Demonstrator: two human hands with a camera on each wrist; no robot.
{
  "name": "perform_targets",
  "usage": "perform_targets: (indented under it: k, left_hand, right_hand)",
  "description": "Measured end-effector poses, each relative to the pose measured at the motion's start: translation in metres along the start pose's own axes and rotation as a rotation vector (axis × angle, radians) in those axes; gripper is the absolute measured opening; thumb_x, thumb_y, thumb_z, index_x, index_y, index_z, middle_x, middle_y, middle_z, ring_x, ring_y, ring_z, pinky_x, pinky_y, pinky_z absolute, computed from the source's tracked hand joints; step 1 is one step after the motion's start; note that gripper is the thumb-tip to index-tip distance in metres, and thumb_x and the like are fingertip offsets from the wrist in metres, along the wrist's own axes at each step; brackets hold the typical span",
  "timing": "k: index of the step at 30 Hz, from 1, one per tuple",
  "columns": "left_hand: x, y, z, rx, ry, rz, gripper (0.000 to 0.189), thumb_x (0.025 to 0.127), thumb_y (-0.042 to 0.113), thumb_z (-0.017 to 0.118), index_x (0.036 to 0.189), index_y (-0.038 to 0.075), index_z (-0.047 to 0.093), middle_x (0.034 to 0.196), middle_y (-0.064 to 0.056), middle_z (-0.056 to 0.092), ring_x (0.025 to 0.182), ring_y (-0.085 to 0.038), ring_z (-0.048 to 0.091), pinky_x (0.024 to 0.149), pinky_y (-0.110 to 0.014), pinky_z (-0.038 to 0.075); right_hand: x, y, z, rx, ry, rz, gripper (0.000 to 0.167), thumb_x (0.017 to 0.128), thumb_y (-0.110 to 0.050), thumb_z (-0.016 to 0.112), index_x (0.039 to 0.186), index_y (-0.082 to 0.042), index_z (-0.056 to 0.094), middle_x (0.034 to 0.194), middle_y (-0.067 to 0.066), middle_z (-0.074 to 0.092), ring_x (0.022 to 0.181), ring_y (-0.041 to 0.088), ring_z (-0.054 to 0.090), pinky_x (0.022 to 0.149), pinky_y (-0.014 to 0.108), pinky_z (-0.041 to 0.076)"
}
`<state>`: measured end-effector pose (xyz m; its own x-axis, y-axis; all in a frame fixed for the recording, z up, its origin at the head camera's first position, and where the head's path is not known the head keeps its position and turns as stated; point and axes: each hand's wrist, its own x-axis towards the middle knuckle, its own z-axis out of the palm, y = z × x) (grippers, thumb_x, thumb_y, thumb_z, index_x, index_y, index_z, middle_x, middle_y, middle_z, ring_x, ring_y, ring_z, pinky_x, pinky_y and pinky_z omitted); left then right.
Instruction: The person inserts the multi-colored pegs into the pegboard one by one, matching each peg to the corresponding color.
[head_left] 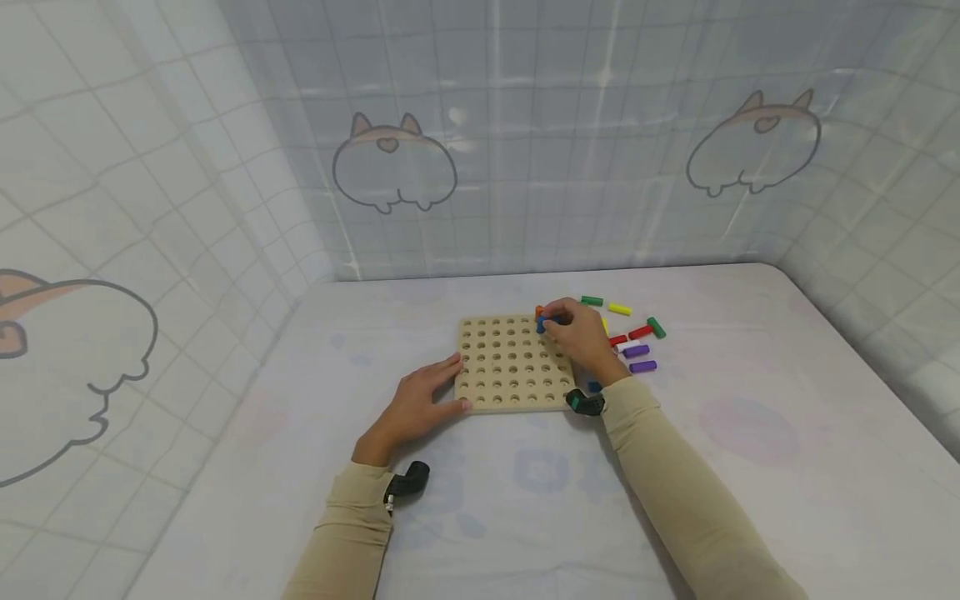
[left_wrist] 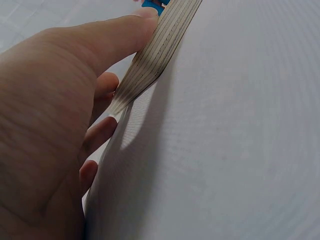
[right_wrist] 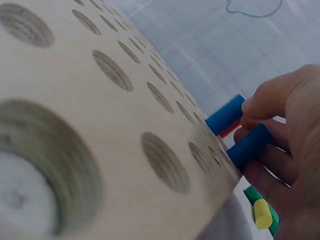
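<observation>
In the head view, the right hand [head_left: 585, 336] pinches a blue peg [head_left: 541, 326] at the far right corner of the wooden pegboard [head_left: 517, 409]. In the left wrist view, the left hand [left_wrist: 55, 110] touches the board's edge, fingers relaxed. In the right wrist view, the peg looks light, hard and smooth, best held near its top.

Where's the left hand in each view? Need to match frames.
Head: left hand left of centre, at the left edge of the holed board.
Left wrist: fills the left side, thumb at the board's edge.
Right wrist: not in it.
Shared landmark: the holed board, in all three.
</observation>
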<state>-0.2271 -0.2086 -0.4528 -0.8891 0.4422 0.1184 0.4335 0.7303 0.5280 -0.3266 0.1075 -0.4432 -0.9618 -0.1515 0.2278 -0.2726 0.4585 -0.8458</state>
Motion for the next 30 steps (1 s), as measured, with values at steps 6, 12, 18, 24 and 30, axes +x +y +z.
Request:
perform_targets:
  k: [6,12,18,24,30]
  left_hand:
    - [0.001,0.001,0.000,0.013,-0.001,0.002,0.075,0.093,0.047,0.068,0.154,0.010,0.042,0.161,-0.001,0.033,0.144,-0.034,0.034,0.115,-0.058,0.025]
    - [0.002,0.001,-0.001,0.001,0.009,-0.010,0.076,0.093,0.047,0.069,0.154,0.011,0.042,0.161,0.000,0.033,0.145,-0.033,0.034,0.116,-0.058,0.025]
    - [0.004,-0.001,0.000,0.003,0.013,-0.013,0.076,0.093,0.048,0.068,0.154,0.012,0.042,0.161,0.001,0.033,0.145,-0.033,0.034,0.115,-0.059,0.025]
    - [0.005,0.000,0.001,-0.010,0.010,-0.008,0.075,0.093,0.047,0.068,0.153,0.011,0.043,0.161,0.000,0.033,0.145,-0.034,0.034,0.116,-0.058,0.025]
    - [0.007,0.004,0.000,-0.018,0.012,-0.004,0.075,0.092,0.046,0.069,0.153,0.010,0.044,0.161,-0.001,0.034,0.144,-0.034,0.034,0.115,-0.058,0.025]
  right_hand:
    - [-0.004,-0.003,-0.008,0.067,0.062,0.039,0.017,0.097,-0.018,0.067,0.112,-0.011,0.070,0.113,0.005,0.068,0.107,0.023,0.064,0.095,0.043,0.052]
    - [-0.010,-0.005,-0.025,0.087,0.101,0.031,0.018,0.097,-0.018,0.067,0.112,-0.009,0.070,0.116,0.005,0.067,0.111,0.022,0.063,0.098,0.040,0.051]
    - [-0.024,-0.006,-0.055,0.108,0.082,0.056,0.022,0.097,-0.022,0.069,0.113,-0.007,0.070,0.114,0.008,0.069,0.106,0.022,0.063,0.089,0.035,0.053]
    - [-0.042,0.003,-0.083,0.126,0.025,0.140,0.034,0.098,-0.033,0.068,0.118,-0.006,0.067,0.111,0.010,0.069,0.098,0.031,0.063,0.082,0.038,0.055]
    - [-0.055,0.010,-0.099,0.102,-0.034,0.195,0.031,0.098,-0.031,0.067,0.118,-0.007,0.066,0.112,0.010,0.069,0.098,0.028,0.063,0.086,0.036,0.056]
